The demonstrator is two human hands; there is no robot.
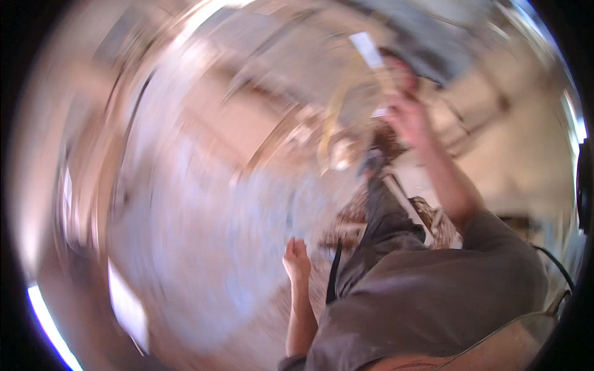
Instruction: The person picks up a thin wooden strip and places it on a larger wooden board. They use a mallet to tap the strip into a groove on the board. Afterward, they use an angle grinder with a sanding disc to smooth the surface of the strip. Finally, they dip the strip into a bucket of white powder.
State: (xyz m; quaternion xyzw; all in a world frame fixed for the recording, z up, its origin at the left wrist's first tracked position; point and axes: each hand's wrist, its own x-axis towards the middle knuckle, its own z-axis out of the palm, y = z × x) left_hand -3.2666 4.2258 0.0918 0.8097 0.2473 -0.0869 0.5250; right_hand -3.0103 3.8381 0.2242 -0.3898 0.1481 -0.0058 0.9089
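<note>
Strong motion blur smears the picture. My right hand (408, 120) is stretched forward at the upper right, fingers closed. From it rises a pale yellow strip with a white end piece (366, 49), and a small white edge shows at my fingertips; its kind is too blurred to tell. A curved yellow band (334, 117) hangs to the left of this hand, and I cannot tell whether it is joined to the strip. Low in the middle, my left hand (297, 256) hangs beside my body with its fingers curled in and nothing visible in them.
A bluish-grey floor (204, 229) spreads to the left. Brown, boxlike shapes (238, 117) lie ahead, blurred. By my dark-trousered leg (390, 216) are pale bars and brown, rough-textured material (436, 222). A white panel (127, 303) stands at the lower left.
</note>
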